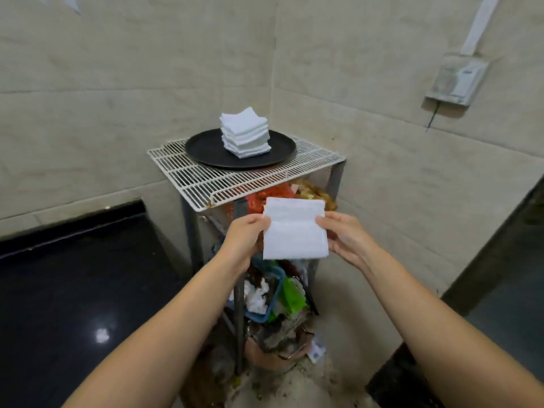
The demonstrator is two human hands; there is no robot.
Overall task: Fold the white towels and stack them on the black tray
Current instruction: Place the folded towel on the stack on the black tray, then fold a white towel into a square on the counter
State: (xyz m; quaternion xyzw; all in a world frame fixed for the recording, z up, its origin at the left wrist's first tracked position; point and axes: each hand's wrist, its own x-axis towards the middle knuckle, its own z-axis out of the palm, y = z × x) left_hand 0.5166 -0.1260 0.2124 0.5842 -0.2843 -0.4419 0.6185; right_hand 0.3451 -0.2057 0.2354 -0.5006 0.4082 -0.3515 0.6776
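On wire rack (223, 181), one black tray (206, 151), perhaps eight stacked towels (245, 132); both hands' grips closed on one folded towel (294, 231).

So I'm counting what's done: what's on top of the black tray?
One stack of folded white towels sits on the black tray, right of its centre. The tray surface under the stack is covered. Another towel is off the tray, in the hands.

- The white towel (295, 228) is hiding most of the fingers of the left hand (246, 234) and the right hand (343, 235).
- The stack of folded towels (245, 132) is covering the far middle of the black tray (206, 148).
- The frame's lower edge is cutting off both forearms.
- The clutter (273, 293) under the wire rack (223, 184) is blurring beyond telling.
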